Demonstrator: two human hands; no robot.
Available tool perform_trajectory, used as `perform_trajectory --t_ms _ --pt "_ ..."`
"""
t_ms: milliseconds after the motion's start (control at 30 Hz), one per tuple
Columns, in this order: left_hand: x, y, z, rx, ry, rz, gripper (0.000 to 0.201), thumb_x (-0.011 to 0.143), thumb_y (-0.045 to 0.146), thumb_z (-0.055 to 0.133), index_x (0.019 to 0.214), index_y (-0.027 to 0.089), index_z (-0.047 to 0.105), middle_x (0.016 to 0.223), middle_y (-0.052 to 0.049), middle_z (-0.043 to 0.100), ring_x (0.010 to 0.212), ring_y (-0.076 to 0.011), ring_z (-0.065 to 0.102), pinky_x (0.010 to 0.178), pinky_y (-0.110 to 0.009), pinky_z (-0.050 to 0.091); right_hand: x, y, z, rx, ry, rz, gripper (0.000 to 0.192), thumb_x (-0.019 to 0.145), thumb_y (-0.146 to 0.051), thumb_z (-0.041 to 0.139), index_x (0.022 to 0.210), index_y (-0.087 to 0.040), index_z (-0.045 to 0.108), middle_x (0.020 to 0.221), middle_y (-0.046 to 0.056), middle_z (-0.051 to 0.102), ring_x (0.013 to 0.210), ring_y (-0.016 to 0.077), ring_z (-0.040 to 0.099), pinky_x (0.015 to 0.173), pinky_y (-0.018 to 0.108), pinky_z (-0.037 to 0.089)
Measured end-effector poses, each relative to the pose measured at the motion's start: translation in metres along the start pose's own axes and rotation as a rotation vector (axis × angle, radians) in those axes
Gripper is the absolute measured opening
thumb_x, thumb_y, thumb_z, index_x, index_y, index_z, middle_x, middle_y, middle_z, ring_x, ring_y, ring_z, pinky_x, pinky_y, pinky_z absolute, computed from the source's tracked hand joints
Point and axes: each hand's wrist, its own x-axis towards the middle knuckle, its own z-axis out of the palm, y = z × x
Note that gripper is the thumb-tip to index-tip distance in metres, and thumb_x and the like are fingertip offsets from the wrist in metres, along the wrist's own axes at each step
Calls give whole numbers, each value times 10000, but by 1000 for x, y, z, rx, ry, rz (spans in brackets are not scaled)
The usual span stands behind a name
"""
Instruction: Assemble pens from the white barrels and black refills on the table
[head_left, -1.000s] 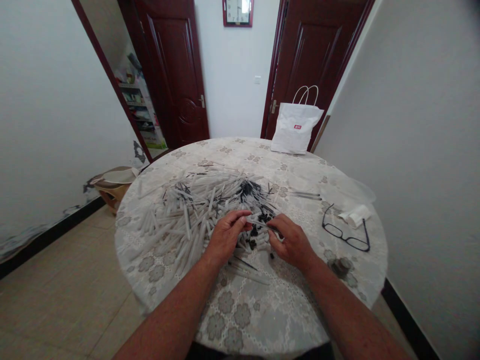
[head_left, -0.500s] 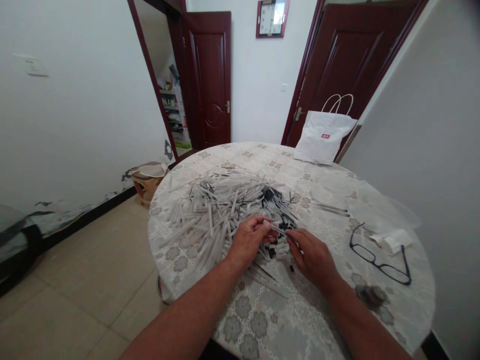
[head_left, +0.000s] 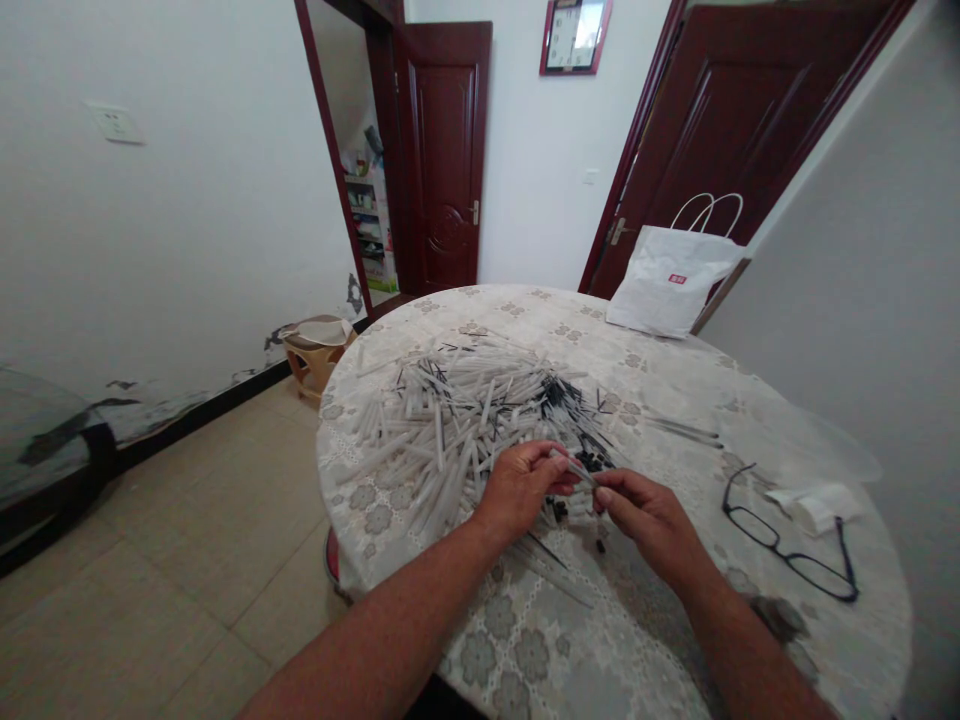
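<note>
A big pile of white pen barrels (head_left: 442,425) mixed with thin black refills (head_left: 570,400) covers the middle of a round table (head_left: 675,400) with a patterned cloth. My left hand (head_left: 521,485) and my right hand (head_left: 645,520) meet at the pile's near edge. Together they pinch one slim white pen barrel (head_left: 576,468) between their fingertips, the left at one end and the right at the other. Small black pen parts (head_left: 559,510) lie just under the hands.
Black-framed glasses (head_left: 795,545) and a folded white tissue (head_left: 817,505) lie at the table's right. A white paper bag (head_left: 675,285) leans at the far edge by a dark door. A low stool (head_left: 315,350) stands on the floor to the left.
The view has swung left, so the table sits further right in the picture. Both hands stay at the pile's edge, still working one pen barrel between them.
</note>
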Motion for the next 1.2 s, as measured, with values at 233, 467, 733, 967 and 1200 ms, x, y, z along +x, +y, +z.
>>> perform_trajectory --t_ms 233,467,733,967,1200 --pt "2 -2 -5 37 -39 -55 269 817 399 729 936 159 710 951 -84 773 876 -236 753 789 -370 624 3 3 0 455 -139 277 352 823 -490 736 964 -173 673 724 -17 631 449 53 356 426 202 225" --pt "4 -1 -6 80 -35 -10 312 839 431 716 1015 172 719 968 -72 772 904 -236 744 813 -386 624 8 -18 -3 -37 -51 -17 203 951 -384 607 989 -202 690 829 15 701 687 140 599 643 260 448" --pt "-1 5 -5 398 5 140 310 844 438 701 1035 200 751 943 -57 771 778 -215 724 709 -323 595 16 -41 -45 -886 -85 -253 99 950 -240 630 976 -209 720 939 70 668 921 201 622 811 306 472" --pt "-5 2 -9 726 43 394 202 922 350 614 1017 246 758 968 -47 776 885 -225 718 852 -337 544 80 1 -125 -1378 -65 276 256 973 -215 518 1085 -164 743 1097 163 679 1013 252 666 810 305 501" --pt "-5 -2 -12 868 -18 523 178 926 296 596 1022 263 742 989 -60 773 929 -239 719 888 -364 525 106 49 -137 -1403 -84 409 304 954 -107 493 1137 -110 736 1152 212 687 1092 257 678 905 301 504"
